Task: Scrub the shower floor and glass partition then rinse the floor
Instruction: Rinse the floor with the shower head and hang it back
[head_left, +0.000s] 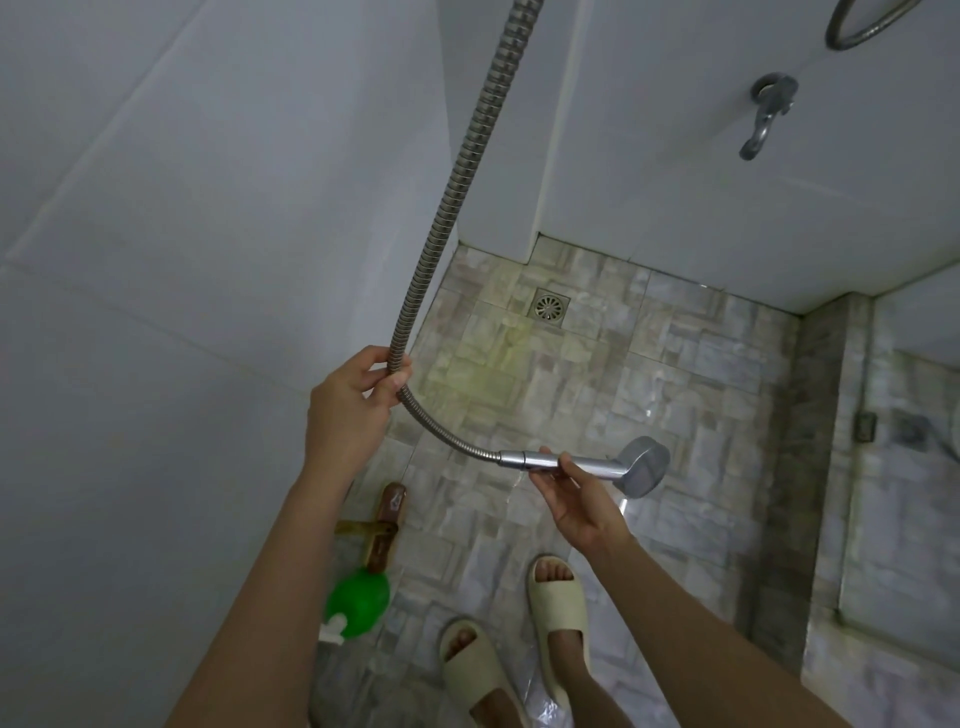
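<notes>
Rinse step, prob.: right hand (571, 499) grips shower head (641, 465) handle over mid floor (701, 364), left hand (353, 395) pinches hose (457, 171); no spray seen, so next needs tap (769, 111) on far wall opened.

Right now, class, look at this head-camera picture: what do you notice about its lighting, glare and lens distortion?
Head view: dim, flat, greyish light with hardly any hard shadows; a yellowish patch of light on the floor tiles below the drain; soft sheen on the shower head; wide-angle lens tilts and bends the wall lines; both hands and the hose look reasonably sharp.
</notes>
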